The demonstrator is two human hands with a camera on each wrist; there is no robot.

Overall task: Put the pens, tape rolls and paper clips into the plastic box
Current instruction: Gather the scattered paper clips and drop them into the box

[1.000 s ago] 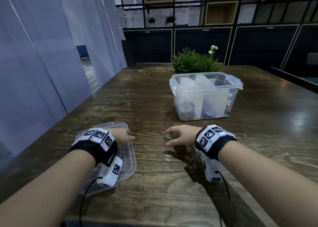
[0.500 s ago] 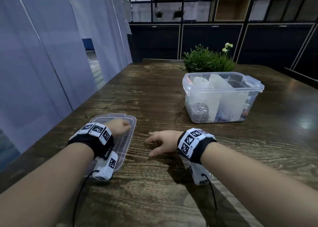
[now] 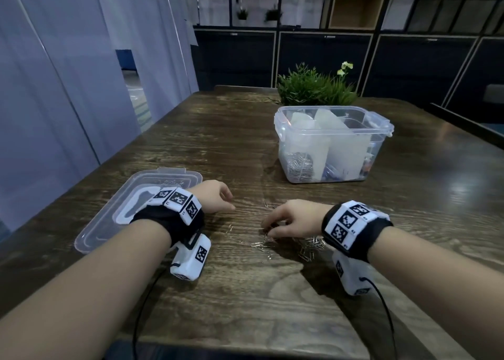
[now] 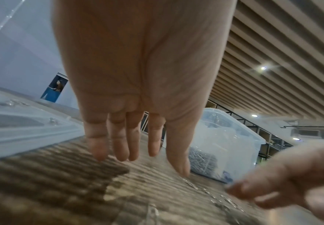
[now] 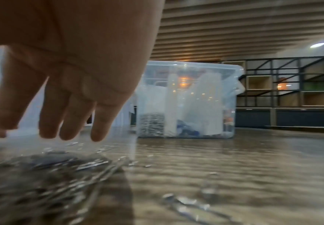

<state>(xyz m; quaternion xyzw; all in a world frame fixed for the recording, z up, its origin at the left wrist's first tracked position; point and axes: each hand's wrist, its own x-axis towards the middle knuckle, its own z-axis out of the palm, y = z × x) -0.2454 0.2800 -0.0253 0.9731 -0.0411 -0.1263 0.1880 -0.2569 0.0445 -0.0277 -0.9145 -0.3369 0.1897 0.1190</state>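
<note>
Loose paper clips (image 3: pixel 308 246) are spread on the counter (image 3: pixel 245 291) under the right hand (image 3: pixel 293 217).

Right fingers (image 5: pixel 101 121) are held straight down over the heap, nothing gripped; the left hand (image 3: pixel 215 200) is kept beside the clear lid (image 3: pixel 109 217), fingers (image 4: pixel 118 144) extended, empty. The plastic box (image 3: pixel 331 144) is seen well beyond, more clips already inside its left compartment.

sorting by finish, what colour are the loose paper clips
Silver metal paper clips; clearest in the head view.
</note>
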